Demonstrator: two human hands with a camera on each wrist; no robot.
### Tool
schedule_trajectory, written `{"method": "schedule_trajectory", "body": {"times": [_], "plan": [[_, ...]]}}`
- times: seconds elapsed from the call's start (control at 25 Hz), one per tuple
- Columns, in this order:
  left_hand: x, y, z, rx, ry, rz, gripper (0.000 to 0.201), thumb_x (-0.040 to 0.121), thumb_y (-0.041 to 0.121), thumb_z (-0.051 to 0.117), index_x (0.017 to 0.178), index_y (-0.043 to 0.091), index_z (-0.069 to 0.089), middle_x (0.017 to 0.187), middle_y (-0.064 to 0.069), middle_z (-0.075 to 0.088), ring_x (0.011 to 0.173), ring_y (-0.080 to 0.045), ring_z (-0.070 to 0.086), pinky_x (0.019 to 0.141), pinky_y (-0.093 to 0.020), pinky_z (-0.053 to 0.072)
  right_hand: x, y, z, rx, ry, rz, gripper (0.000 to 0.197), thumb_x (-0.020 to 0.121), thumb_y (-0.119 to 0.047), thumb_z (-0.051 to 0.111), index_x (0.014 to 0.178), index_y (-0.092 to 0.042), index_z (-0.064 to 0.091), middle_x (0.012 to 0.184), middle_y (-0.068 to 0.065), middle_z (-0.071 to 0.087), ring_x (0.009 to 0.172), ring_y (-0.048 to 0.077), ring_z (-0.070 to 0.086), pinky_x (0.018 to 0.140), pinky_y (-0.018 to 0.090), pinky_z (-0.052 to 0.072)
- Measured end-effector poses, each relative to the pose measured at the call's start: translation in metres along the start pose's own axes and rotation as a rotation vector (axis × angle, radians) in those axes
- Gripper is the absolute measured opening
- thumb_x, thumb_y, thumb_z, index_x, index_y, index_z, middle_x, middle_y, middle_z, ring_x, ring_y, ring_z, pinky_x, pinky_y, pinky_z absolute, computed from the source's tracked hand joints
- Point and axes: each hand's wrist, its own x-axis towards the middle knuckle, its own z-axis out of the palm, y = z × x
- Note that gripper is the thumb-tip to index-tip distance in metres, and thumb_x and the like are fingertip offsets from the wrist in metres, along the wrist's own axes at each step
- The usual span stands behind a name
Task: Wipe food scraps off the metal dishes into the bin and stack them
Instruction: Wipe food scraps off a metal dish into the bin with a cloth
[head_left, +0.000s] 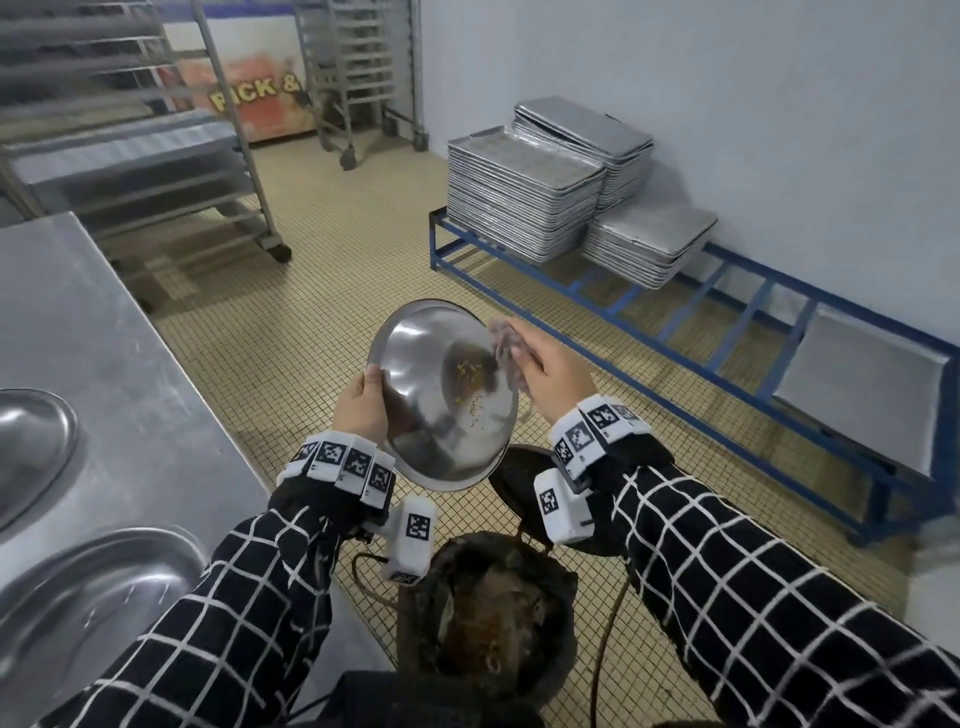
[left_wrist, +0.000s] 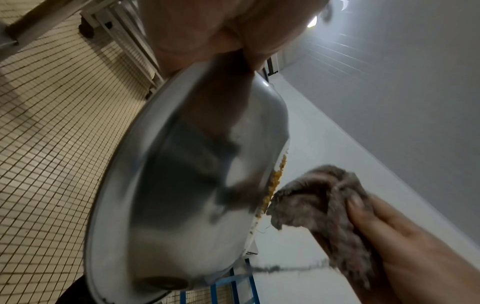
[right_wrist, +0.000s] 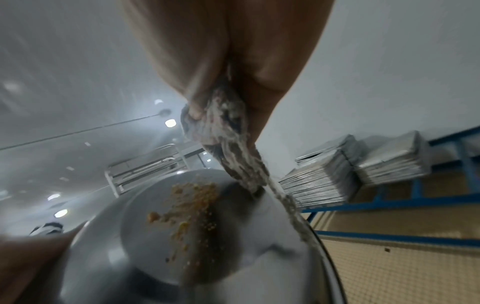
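A round metal dish (head_left: 426, 374) (left_wrist: 182, 185) (right_wrist: 207, 257) is held tilted above the bin (head_left: 493, 608), which is lined with a dark bag and holds brown scraps. My left hand (head_left: 363, 400) (left_wrist: 207, 30) grips the dish's left rim, thumb inside. Yellow-brown food scraps (head_left: 470, 371) (right_wrist: 189, 205) (left_wrist: 275, 181) stick to the dish's bottom. My right hand (head_left: 550, 369) (right_wrist: 233, 51) (left_wrist: 415, 246) grips a grey rag (head_left: 506, 345) (left_wrist: 324, 201) (right_wrist: 226, 139) at the dish's right rim, the rag touching the inner surface.
A steel counter (head_left: 104, 332) on the left bears two more metal dishes (head_left: 31, 441), (head_left: 93, 597). A blue floor rack (head_left: 727, 322) along the right wall carries stacks of baking trays (head_left: 524, 192). Wheeled tray racks (head_left: 156, 130) stand behind.
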Motion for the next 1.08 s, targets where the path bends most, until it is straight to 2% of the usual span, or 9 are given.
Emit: {"method": "schedule_trajectory", "body": {"times": [0.08, 0.16, 0.32, 0.36, 0.52, 0.76, 0.84, 0.92, 1.08], "plan": [[-0.003, 0.002, -0.002, -0.011, -0.003, 0.019, 0.030, 0.101, 0.040, 0.037, 0.098, 0.018, 0.057, 0.106, -0.009, 0.064, 0.105, -0.027, 0.059, 0.101, -0.044, 0.044, 0.009, -0.011, 0.011, -0.041, -0.080, -0.059, 0.040, 0.099, -0.017, 0.045, 0.138, -0.024, 0.047, 0.130, 0.002, 0.058, 0.108, 0.016, 0.060, 0.079, 0.009, 0.046], [-0.008, 0.006, -0.004, -0.041, -0.016, 0.024, 0.028, 0.101, 0.038, 0.038, 0.092, 0.020, 0.057, 0.098, -0.004, 0.063, 0.101, -0.024, 0.058, 0.099, -0.041, 0.044, 0.009, -0.015, 0.024, -0.093, -0.160, -0.107, 0.044, 0.098, -0.015, 0.046, 0.141, -0.025, 0.043, 0.146, -0.001, 0.044, 0.126, 0.019, 0.049, 0.096, 0.019, 0.038], [-0.016, 0.013, -0.012, -0.078, -0.003, 0.043, 0.029, 0.101, 0.038, 0.037, 0.093, 0.019, 0.058, 0.100, -0.004, 0.061, 0.103, -0.025, 0.057, 0.099, -0.039, 0.043, -0.016, -0.008, 0.034, -0.058, -0.211, -0.155, 0.051, 0.096, -0.009, 0.048, 0.143, -0.026, 0.040, 0.152, -0.006, 0.033, 0.132, 0.018, 0.043, 0.106, 0.028, 0.038], [-0.016, 0.014, -0.013, -0.073, 0.013, 0.050, 0.030, 0.101, 0.038, 0.036, 0.098, 0.018, 0.058, 0.103, -0.005, 0.060, 0.106, -0.026, 0.056, 0.100, -0.040, 0.042, -0.025, -0.004, 0.034, -0.062, -0.234, -0.166, 0.051, 0.096, -0.008, 0.048, 0.143, -0.026, 0.040, 0.152, -0.006, 0.033, 0.133, 0.018, 0.042, 0.108, 0.031, 0.038], [-0.018, 0.015, -0.016, -0.084, 0.045, 0.066, 0.030, 0.100, 0.040, 0.037, 0.082, 0.025, 0.055, 0.106, -0.012, 0.064, 0.105, -0.030, 0.059, 0.099, -0.047, 0.045, -0.053, 0.018, 0.037, -0.111, -0.248, -0.135, 0.045, 0.097, -0.013, 0.048, 0.140, -0.025, 0.045, 0.148, -0.005, 0.041, 0.133, 0.014, 0.042, 0.112, 0.030, 0.032], [-0.025, 0.014, -0.014, -0.059, 0.011, 0.125, 0.029, 0.100, 0.037, 0.040, 0.089, 0.018, 0.058, 0.088, -0.002, 0.060, 0.090, -0.022, 0.056, 0.091, -0.040, 0.047, -0.074, 0.026, 0.038, 0.189, 0.077, 0.152, 0.037, 0.100, -0.022, 0.044, 0.136, -0.026, 0.050, 0.131, -0.008, 0.058, 0.119, 0.007, 0.054, 0.102, 0.029, 0.046], [-0.032, 0.014, -0.013, -0.027, -0.031, 0.150, 0.030, 0.100, 0.038, 0.039, 0.089, 0.019, 0.059, 0.087, -0.001, 0.061, 0.086, -0.020, 0.057, 0.082, -0.034, 0.047, -0.067, 0.013, 0.031, 0.218, 0.148, 0.089, 0.037, 0.100, -0.023, 0.045, 0.136, -0.029, 0.049, 0.130, -0.009, 0.059, 0.117, 0.006, 0.056, 0.098, 0.026, 0.048], [-0.038, 0.013, -0.011, -0.004, -0.067, 0.162, 0.031, 0.100, 0.040, 0.039, 0.093, 0.019, 0.061, 0.093, -0.005, 0.065, 0.090, -0.024, 0.061, 0.083, -0.038, 0.050, -0.056, -0.001, 0.023, 0.208, 0.161, -0.001, 0.039, 0.100, -0.021, 0.045, 0.138, -0.029, 0.048, 0.127, -0.007, 0.061, 0.112, 0.005, 0.058, 0.094, 0.022, 0.049], [-0.047, 0.015, -0.005, 0.018, -0.085, 0.205, 0.031, 0.100, 0.038, 0.039, 0.095, 0.017, 0.061, 0.095, -0.008, 0.066, 0.091, -0.026, 0.061, 0.085, -0.040, 0.051, -0.048, -0.019, 0.026, 0.036, 0.037, -0.101, 0.042, 0.098, -0.016, 0.048, 0.139, -0.026, 0.047, 0.141, -0.003, 0.050, 0.118, 0.017, 0.056, 0.098, 0.032, 0.049]]}}
